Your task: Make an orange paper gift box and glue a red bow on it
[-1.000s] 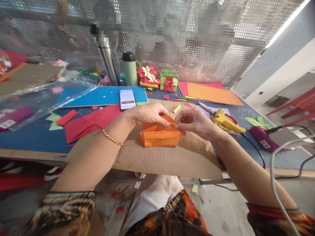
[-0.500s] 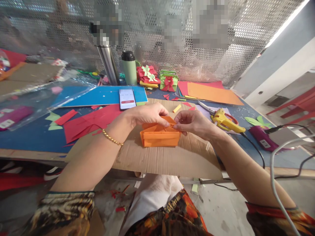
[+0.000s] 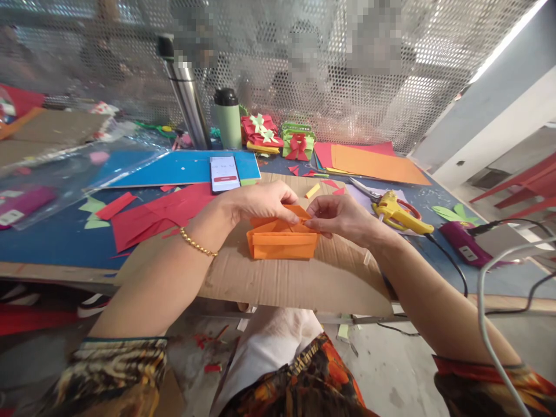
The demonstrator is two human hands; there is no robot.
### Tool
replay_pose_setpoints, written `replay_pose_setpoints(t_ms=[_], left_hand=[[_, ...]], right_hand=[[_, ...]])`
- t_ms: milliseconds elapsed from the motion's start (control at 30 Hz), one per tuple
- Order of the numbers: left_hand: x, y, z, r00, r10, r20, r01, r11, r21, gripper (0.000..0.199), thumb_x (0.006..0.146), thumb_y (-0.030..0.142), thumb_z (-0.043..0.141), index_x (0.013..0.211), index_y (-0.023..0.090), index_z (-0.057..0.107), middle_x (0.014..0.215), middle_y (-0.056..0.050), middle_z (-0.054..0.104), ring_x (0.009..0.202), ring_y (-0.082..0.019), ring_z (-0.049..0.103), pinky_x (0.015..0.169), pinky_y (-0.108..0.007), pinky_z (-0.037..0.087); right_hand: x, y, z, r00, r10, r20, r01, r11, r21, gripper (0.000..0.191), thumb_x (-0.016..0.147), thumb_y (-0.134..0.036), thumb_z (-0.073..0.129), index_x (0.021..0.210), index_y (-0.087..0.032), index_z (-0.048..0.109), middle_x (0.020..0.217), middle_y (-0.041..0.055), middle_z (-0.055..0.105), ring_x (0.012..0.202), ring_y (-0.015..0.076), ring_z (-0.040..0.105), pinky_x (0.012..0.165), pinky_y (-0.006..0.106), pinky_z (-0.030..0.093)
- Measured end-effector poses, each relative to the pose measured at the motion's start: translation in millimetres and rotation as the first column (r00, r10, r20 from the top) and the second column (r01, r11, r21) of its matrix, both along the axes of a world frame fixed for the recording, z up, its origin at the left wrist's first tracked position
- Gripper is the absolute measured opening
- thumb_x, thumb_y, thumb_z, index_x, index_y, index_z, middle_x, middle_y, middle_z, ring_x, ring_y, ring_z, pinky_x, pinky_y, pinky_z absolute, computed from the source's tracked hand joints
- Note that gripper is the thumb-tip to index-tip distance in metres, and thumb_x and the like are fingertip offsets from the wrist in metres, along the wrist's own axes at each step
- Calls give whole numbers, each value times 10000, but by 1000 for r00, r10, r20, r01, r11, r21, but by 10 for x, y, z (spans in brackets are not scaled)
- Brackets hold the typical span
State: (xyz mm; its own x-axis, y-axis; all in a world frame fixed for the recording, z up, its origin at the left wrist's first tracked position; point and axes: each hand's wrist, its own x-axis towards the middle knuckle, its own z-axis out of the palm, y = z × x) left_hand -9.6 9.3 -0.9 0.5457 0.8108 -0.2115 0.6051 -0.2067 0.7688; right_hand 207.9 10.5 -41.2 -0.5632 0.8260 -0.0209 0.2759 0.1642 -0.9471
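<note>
An orange folded paper box stands on a sheet of brown cardboard in front of me. My left hand reaches over its back left side, thumb inside and fingers behind, closed on the paper. At the box's right end, my right hand pinches the orange paper between thumb and forefinger. The fingertips of both hands nearly meet at the back right corner. My fingers partly hide the far wall and the right end of the box.
A yellow glue gun and scissors lie to the right, by a purple power strip with cables. Red paper and a phone lie left. Behind stand a steel flask, a green bottle and small paper boxes.
Both hands keep their hold on the orange box, with hardly any movement. The view has shifted very slightly.
</note>
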Motion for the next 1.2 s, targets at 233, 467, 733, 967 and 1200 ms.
replay_pose_setpoints(t_ms=[233,467,733,967,1200], left_hand=[[-11,6,-11,999,-26,-35,27,999,19,235,705,297,750,624,188,558,655,39,465,639,-122,400,622,-307,239],[-5,6,-4,997,-32,-64,34,999,40,239,720,281,741,624,191,541,665,36,450,645,-126,389,631,-315,231],[15,-8,20,992,-56,-109,66,993,93,329,752,239,709,599,200,421,654,43,363,646,-124,340,636,-326,212],[10,-20,37,991,-72,-115,81,993,80,370,762,221,711,611,203,373,663,44,356,644,-120,334,655,-327,205],[7,-14,14,995,-76,-66,81,994,70,390,717,231,747,585,203,381,648,42,355,627,-120,325,651,-334,201]], right_hand=[[5,11,-17,999,12,30,-12,1000,17,443,645,-520,937,742,-171,681,594,-16,613,486,80,494,415,223,372],[-5,13,-14,999,11,35,-12,1000,20,463,636,-541,943,731,-173,678,587,-22,611,482,73,486,409,214,363],[-17,3,-2,998,15,57,-16,1000,25,469,642,-548,936,734,-176,667,582,-24,596,482,78,474,411,224,353],[-22,6,-4,998,18,63,-20,999,40,430,656,-515,916,732,-174,665,592,-27,598,478,66,455,412,221,340],[-47,-9,13,996,12,88,-18,998,60,388,662,-494,878,703,-182,651,579,-31,581,494,72,452,434,231,321]])
